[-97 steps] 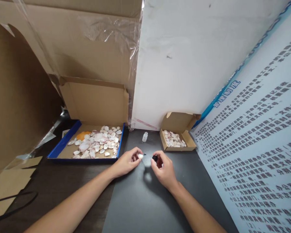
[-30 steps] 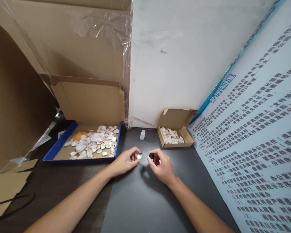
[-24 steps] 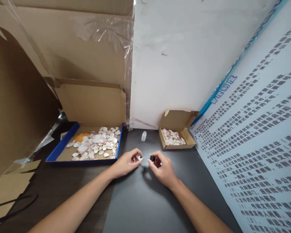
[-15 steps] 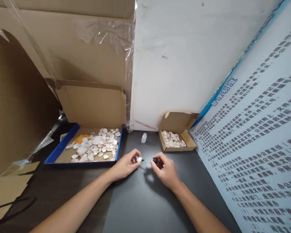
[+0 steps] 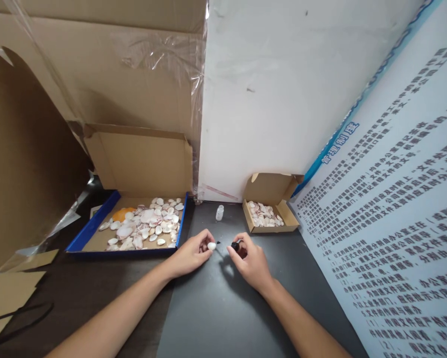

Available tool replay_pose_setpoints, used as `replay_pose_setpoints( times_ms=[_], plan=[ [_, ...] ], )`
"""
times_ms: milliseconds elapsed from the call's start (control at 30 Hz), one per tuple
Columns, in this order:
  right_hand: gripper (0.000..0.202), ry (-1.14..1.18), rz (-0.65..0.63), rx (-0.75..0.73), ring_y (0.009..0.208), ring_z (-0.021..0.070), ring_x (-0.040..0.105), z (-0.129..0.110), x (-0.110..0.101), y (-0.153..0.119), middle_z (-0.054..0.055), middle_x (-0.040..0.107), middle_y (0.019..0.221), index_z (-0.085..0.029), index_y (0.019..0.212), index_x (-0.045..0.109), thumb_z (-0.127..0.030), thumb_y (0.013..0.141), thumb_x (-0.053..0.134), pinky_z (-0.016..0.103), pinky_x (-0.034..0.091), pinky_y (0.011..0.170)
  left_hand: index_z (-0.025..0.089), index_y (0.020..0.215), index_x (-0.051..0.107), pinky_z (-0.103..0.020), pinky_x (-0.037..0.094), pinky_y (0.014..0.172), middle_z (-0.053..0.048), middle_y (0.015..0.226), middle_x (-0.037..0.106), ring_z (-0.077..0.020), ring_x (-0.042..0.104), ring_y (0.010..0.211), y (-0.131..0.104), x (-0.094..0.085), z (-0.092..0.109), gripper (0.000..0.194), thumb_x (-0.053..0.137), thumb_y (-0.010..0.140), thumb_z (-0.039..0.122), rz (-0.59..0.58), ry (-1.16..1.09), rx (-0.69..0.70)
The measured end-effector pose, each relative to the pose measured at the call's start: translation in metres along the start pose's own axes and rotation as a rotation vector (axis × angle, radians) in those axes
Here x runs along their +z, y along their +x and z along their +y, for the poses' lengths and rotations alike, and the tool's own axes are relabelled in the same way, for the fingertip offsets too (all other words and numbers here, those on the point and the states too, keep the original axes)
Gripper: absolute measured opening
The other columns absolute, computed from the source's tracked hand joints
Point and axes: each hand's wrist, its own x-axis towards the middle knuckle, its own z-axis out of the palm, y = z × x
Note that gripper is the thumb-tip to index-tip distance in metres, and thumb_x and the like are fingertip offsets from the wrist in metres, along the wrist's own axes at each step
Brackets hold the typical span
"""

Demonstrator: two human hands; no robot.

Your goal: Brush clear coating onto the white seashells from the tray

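Between the thumb and fingers of my left hand [image 5: 195, 252] is a small white seashell [image 5: 211, 246]. My right hand [image 5: 252, 261] grips a black brush cap [image 5: 235, 245] by its sides. A small dark brush tip [image 5: 218, 242] points left from the cap and lies close to the shell's right edge; whether they touch I cannot tell. The thin stem between cap and tip barely shows. Beyond both hands a small clear glass bottle [image 5: 219, 213] stands upright on the dark grey mat [image 5: 204, 318], its neck uncapped.
On the left a blue-edged cardboard tray [image 5: 96, 221] holds many loose shells and an orange piece [image 5: 122, 214]. A smaller open cardboard box [image 5: 270, 229] of shells stands at the back right. A white panel [image 5: 261, 99] rises behind, and a printed poster [image 5: 388, 223] leans along the right.
The shell has turned slightly in my left fingers, and my right hand with the brush cap has shifted slightly left. The whole view has drifted a little; boxes and bottle stay put.
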Motion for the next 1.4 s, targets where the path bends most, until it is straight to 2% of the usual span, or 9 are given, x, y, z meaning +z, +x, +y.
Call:
replay_pose_setpoints(
  times_ms=[133, 233, 367, 500, 867, 967, 1100, 1233, 1400],
  plan=[
    [0.014, 0.036, -0.056, -0.026, 0.05, 0.0119, 0.049, 0.0001, -0.0009, 0.0005, -0.007, 0.049, 0.057, -0.022, 0.09, 0.048, -0.032, 0.087, 0.057, 0.021, 0.035, 0.051, 0.019, 0.091, 0.046, -0.024, 0.035, 0.062, 0.004, 0.076, 0.047, -0.0123, 0.042, 0.067, -0.0003, -0.0007, -0.0006, 0.014, 0.052, 0.086, 0.032, -0.007, 0.025, -0.006],
    [0.015, 0.016, -0.009, -0.003, 0.051, 0.0119, 0.047, 0.0016, -0.0011, 0.001, -0.007, 0.046, 0.057, -0.022, 0.087, 0.047, -0.032, 0.086, 0.058, 0.021, 0.034, 0.051, 0.019, 0.09, 0.046, -0.023, 0.035, 0.062, 0.004, 0.075, 0.047, -0.0123, 0.041, 0.067, -0.0002, -0.001, -0.0001, 0.015, 0.052, 0.085, 0.032, -0.013, 0.03, -0.01],
    [0.016, 0.092, -0.045, -0.022, 0.05, 0.0109, 0.045, 0.0046, 0.0001, 0.0017, -0.007, 0.044, 0.057, -0.021, 0.087, 0.046, -0.032, 0.086, 0.059, 0.021, 0.034, 0.051, 0.019, 0.09, 0.047, -0.023, 0.034, 0.062, 0.004, 0.075, 0.047, -0.0122, 0.041, 0.067, -0.0002, -0.001, 0.0013, 0.013, 0.052, 0.085, 0.03, -0.014, 0.04, -0.009],
    [0.017, 0.088, 0.04, 0.018, 0.049, 0.0108, 0.043, 0.0053, 0.0, 0.0026, -0.008, 0.042, 0.056, -0.022, 0.087, 0.045, -0.032, 0.086, 0.059, 0.021, 0.033, 0.05, 0.019, 0.091, 0.049, -0.024, 0.034, 0.062, 0.004, 0.075, 0.047, -0.0122, 0.041, 0.067, 0.0002, -0.0006, 0.001, 0.012, 0.052, 0.085, 0.029, -0.018, 0.042, -0.008],
    [0.015, 0.071, -0.077, -0.032, 0.05, 0.0109, 0.044, 0.0018, 0.0012, -0.0001, -0.007, 0.043, 0.058, -0.021, 0.088, 0.046, -0.03, 0.086, 0.058, 0.021, 0.034, 0.051, 0.018, 0.093, 0.05, -0.024, 0.034, 0.062, 0.004, 0.075, 0.048, -0.012, 0.041, 0.067, 0.0013, -0.0006, -0.003, 0.013, 0.053, 0.085, 0.028, -0.022, 0.039, -0.017],
    [0.015, 0.031, -0.003, -0.007, 0.05, 0.0112, 0.045, 0.001, 0.0011, -0.0008, -0.007, 0.043, 0.058, -0.021, 0.088, 0.046, -0.031, 0.086, 0.058, 0.022, 0.033, 0.051, 0.018, 0.092, 0.049, -0.024, 0.033, 0.061, 0.004, 0.074, 0.047, -0.0118, 0.04, 0.066, 0.0007, -0.0001, -0.001, 0.012, 0.053, 0.085, 0.027, -0.021, 0.041, -0.026],
    [0.015, 0.056, -0.067, -0.044, 0.05, 0.0108, 0.045, 0.0006, 0.0009, -0.0008, -0.007, 0.043, 0.059, -0.021, 0.089, 0.046, -0.031, 0.086, 0.058, 0.021, 0.034, 0.051, 0.018, 0.091, 0.05, -0.024, 0.034, 0.061, 0.004, 0.073, 0.047, -0.012, 0.041, 0.066, 0.001, -0.0004, 0.0017, 0.012, 0.053, 0.084, 0.027, -0.021, 0.046, -0.028],
    [0.016, -0.013, -0.002, -0.002, 0.051, 0.011, 0.044, 0.0019, 0.0002, 0.0002, -0.008, 0.042, 0.057, -0.021, 0.088, 0.046, -0.032, 0.086, 0.058, 0.022, 0.032, 0.052, 0.018, 0.091, 0.05, -0.024, 0.034, 0.061, 0.004, 0.074, 0.048, -0.0119, 0.041, 0.066, 0.0009, -0.0005, 0.0029, 0.012, 0.053, 0.084, 0.028, -0.019, 0.044, -0.035],
    [0.015, 0.023, -0.089, -0.028, 0.05, 0.0104, 0.041, 0.0023, -0.0008, 0.0002, -0.008, 0.039, 0.057, -0.021, 0.09, 0.047, -0.031, 0.086, 0.058, 0.021, 0.031, 0.051, 0.017, 0.092, 0.053, -0.024, 0.034, 0.061, 0.003, 0.074, 0.05, -0.012, 0.042, 0.066, 0.0002, 0.0002, 0.0022, 0.013, 0.053, 0.084, 0.027, -0.017, 0.059, -0.033]
  ],
)
